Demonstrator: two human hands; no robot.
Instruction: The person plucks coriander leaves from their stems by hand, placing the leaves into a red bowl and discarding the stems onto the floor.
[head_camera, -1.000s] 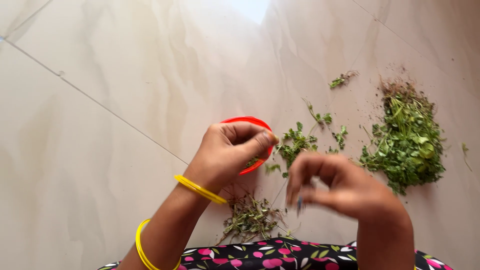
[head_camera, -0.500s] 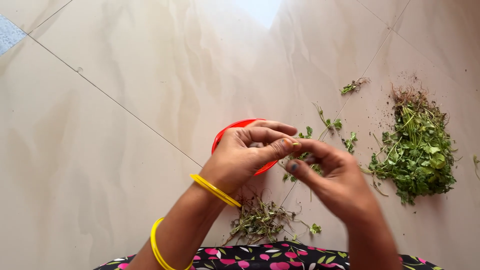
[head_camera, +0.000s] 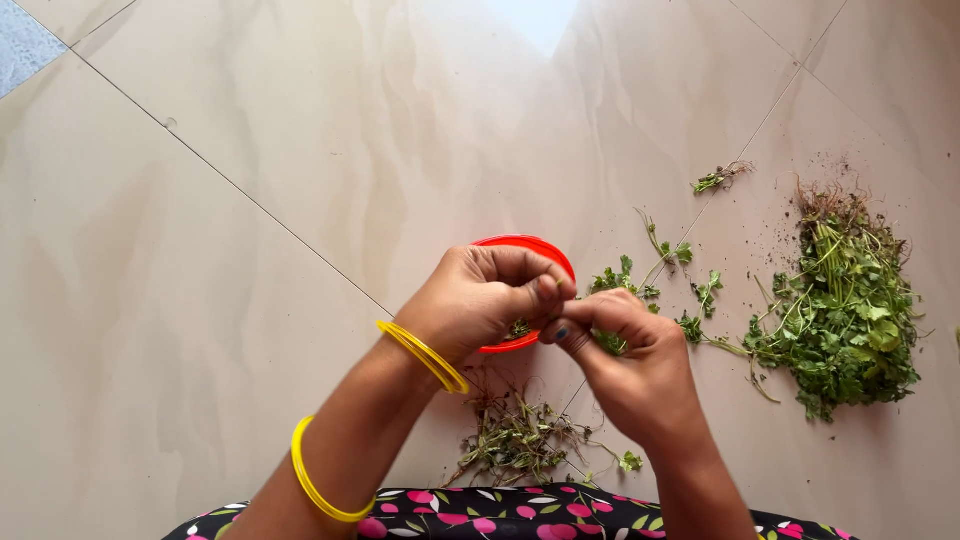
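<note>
Since the earlier frame the two hands have closed in on each other and now meet fingertip to fingertip over the red bowl (head_camera: 545, 250); a second back the right one was lower and apart. Left hand (head_camera: 487, 300) is curled, thumb pressed to forefinger, pinching a small green sprig (head_camera: 521, 327) (mostly hidden in the fist). Right hand (head_camera: 630, 355) is also curled shut, thumb and forefinger nipping a bit of leaf (head_camera: 608, 342) just beside the left thumb.

Counts: two hands, one bowl, two yellow bangles (one at the left wrist (head_camera: 424, 356), one further up the forearm (head_camera: 318, 488)), one big herb heap (head_camera: 845, 310), one stem pile (head_camera: 515, 440), a few loose sprigs (head_camera: 660, 262) between bowl and heap, one stray sprig (head_camera: 720, 178) further off.

The herb being worked: small green leaves on thin stalks, fresh-looking, held right above the bowl's near rim. Bowl is round, red, mostly covered by the left hand, so its contents cannot be made out. The big heap on the right is leafy green with brownish roots at its far end and a little dirt scattered around it. The stem pile near the person's patterned cloth (head_camera: 500, 505) is duller and twiggy. Everything sits on a beige tiled floor (head_camera: 250, 150).
</note>
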